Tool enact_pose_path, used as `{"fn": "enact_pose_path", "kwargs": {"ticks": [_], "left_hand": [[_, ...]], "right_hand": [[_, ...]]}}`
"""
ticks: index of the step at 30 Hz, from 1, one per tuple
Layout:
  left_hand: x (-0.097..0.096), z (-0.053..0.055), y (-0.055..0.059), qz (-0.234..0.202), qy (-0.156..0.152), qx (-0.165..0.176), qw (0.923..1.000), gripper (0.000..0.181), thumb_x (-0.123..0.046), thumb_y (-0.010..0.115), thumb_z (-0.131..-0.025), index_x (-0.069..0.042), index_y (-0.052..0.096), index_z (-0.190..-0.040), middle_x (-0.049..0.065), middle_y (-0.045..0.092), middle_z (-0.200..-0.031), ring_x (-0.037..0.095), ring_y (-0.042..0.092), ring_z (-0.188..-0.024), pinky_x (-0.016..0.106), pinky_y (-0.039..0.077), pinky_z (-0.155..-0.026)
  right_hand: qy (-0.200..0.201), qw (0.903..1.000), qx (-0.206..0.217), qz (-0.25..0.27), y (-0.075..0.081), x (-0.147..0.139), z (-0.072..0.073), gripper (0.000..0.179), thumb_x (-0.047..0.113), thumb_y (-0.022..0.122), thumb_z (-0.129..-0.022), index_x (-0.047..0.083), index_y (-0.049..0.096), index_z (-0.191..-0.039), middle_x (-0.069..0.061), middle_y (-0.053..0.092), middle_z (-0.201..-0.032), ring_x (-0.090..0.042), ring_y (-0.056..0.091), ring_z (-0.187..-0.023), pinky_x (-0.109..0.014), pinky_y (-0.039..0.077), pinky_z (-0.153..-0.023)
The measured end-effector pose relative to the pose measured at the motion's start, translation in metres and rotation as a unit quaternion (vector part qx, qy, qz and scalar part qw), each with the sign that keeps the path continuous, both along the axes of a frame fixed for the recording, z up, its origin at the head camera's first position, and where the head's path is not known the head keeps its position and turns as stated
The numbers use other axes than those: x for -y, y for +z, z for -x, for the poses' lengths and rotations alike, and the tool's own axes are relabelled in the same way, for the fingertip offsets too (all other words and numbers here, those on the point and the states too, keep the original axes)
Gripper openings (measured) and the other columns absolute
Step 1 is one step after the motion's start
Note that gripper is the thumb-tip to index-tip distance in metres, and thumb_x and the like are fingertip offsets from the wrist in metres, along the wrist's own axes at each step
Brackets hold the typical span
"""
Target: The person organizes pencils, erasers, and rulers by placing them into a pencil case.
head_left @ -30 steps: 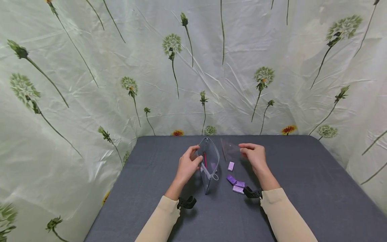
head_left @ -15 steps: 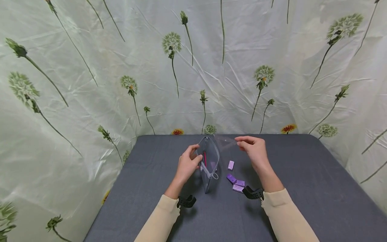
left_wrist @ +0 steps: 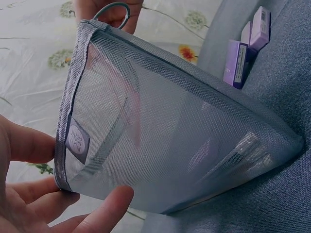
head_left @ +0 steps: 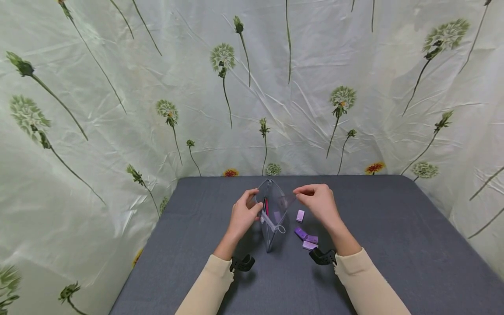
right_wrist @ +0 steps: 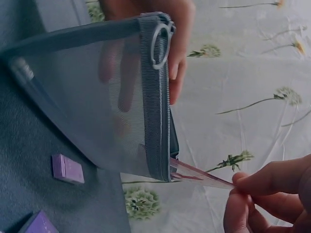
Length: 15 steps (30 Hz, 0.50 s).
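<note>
A grey mesh zip pouch (head_left: 270, 238) stands upright with its mouth spread, and red and black sticks (head_left: 266, 205) show inside. My left hand (head_left: 245, 213) grips its left rim, thumb on the mesh side in the left wrist view. My right hand (head_left: 316, 201) pinches the corner of a clear, pinkish flat piece (right_wrist: 201, 175) that looks like a set square. In the right wrist view the far part of this piece goes in at the pouch mouth and is hidden there. A ring pull (right_wrist: 160, 46) hangs at the zip's end.
Right of the pouch, a light purple box (head_left: 300, 216) lies alone on the dark grey table (head_left: 393, 245). Nearer, a darker purple box (head_left: 301, 233) touches other small boxes (head_left: 310, 246). Behind the table hangs a flowered curtain (head_left: 252, 87).
My right hand lifted the clear piece from right of the pouch, then carried it left to the pouch mouth. My left hand stays on the rim.
</note>
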<state>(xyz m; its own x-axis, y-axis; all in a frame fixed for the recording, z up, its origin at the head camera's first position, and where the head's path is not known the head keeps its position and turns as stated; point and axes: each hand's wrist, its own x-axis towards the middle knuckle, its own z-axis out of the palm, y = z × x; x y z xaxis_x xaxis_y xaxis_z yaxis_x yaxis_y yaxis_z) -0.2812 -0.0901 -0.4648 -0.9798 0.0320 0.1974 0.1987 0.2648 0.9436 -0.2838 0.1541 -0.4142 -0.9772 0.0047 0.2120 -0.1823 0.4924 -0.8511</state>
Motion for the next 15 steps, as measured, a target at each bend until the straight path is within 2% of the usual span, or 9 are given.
{"fn": "enact_pose_path", "kwargs": {"ticks": [6, 15], "left_hand": [[0.0, 0.0, -0.001, 0.002, -0.001, -0.004, 1.0, 0.041, -0.02, 0.067, -0.098, -0.023, 0.059, -0.138, -0.001, 0.05, -0.151, 0.031, 0.058, -0.126, 0.039, 0.06, -0.071], [-0.001, 0.002, -0.001, 0.005, 0.012, 0.0, 0.9999, 0.042, -0.014, 0.066, -0.096, -0.022, 0.06, -0.137, 0.003, 0.051, -0.15, 0.037, 0.056, -0.127, 0.037, 0.059, -0.068]], "right_hand": [[0.011, 0.9965, -0.052, -0.065, 0.002, 0.007, -0.006, 0.013, 0.012, 0.072, -0.089, 0.011, 0.082, -0.098, -0.002, 0.075, -0.094, -0.019, 0.069, -0.084, -0.036, 0.054, -0.068], [0.024, 0.9883, -0.12, -0.092, 0.0, 0.016, -0.008, 0.013, 0.005, 0.072, -0.087, 0.01, 0.082, -0.093, 0.003, 0.07, -0.086, -0.015, 0.064, -0.074, -0.034, 0.051, -0.062]]}}
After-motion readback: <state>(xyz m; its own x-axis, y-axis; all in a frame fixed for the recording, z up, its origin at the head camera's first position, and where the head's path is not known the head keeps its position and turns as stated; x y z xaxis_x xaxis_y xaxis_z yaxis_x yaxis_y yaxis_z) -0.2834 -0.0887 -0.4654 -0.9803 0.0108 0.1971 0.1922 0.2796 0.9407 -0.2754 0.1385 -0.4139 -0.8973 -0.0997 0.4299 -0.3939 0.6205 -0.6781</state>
